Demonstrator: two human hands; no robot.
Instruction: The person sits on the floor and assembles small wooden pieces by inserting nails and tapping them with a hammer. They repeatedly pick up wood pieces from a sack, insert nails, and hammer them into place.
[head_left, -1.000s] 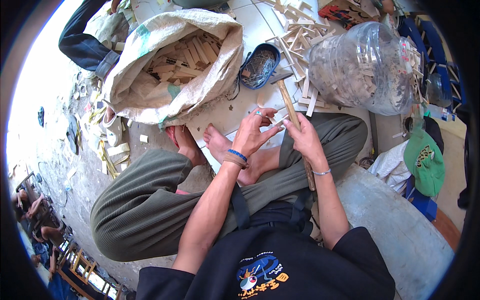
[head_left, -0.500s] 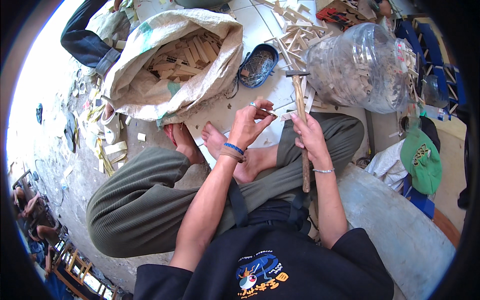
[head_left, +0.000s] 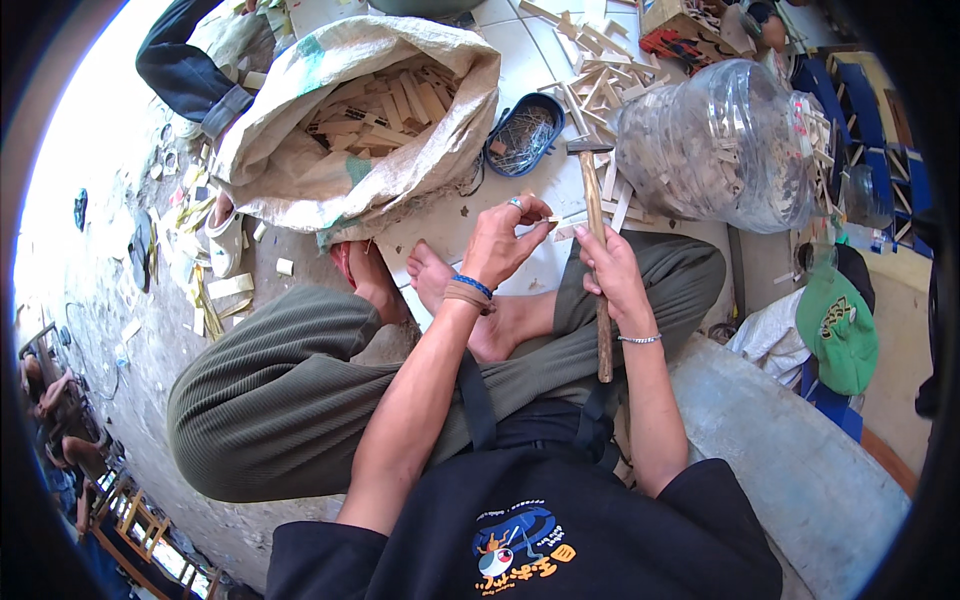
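My right hand is closed round the wooden handle of a hammer, whose dark metal head points away from me. By that hand's thumb and fingertips sits a small pale wooden piece, apparently held along with the handle. My left hand is beside it, thumb and fingers pinched close to the wooden piece; what they hold is too small to make out. Beyond the hands lies a blue oval dish of thin nails.
An open woven sack of wooden pieces stands far left. Loose wooden pieces are heaped on the white tiles, beside a clear plastic jar lying on its side. A green cap is at right. Another person's sleeve shows upper left.
My left hand has come slightly closer to the wooden piece at my right fingertips. The hammer stays in my right hand. The whole view has shifted a little.
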